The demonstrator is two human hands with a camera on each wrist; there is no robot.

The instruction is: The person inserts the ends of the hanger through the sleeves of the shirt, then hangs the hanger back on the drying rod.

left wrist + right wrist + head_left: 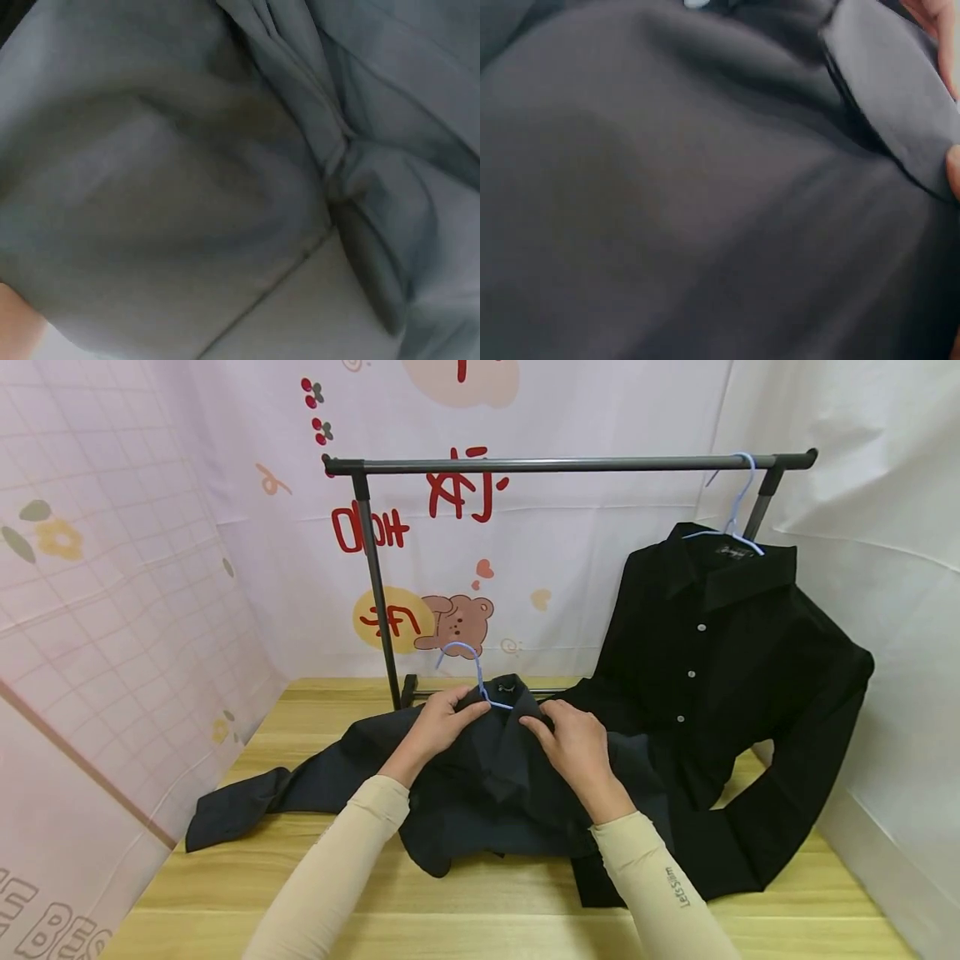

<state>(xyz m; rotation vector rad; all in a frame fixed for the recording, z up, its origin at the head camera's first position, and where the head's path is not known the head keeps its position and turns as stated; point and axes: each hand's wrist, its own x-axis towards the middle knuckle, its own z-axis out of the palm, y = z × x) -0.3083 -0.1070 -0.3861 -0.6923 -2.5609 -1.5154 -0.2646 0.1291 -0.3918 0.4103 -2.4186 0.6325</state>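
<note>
A dark navy shirt (502, 810) lies across the table, its collar raised between my two hands. Inside the neck opening sits a light-blue hanger (478, 668), its hook standing up above the collar. My left hand (442, 722) pinches the cloth at the left side of the collar, thumb close to the hanger. On the other side, my right hand (576, 745) pinches the right side of the collar. The right wrist view shows the collar flap (892, 90) with fingertips at its edge. Dark cloth (150, 225) fills most of the left wrist view.
A black shirt (738, 643) hangs from another blue hanger (742, 493) at the right end of a dark metal rack (570, 465). Its lower part and sleeve spread onto the wooden table (495, 918), beside the navy shirt. A printed cloth backdrop (600, 410) stands behind.
</note>
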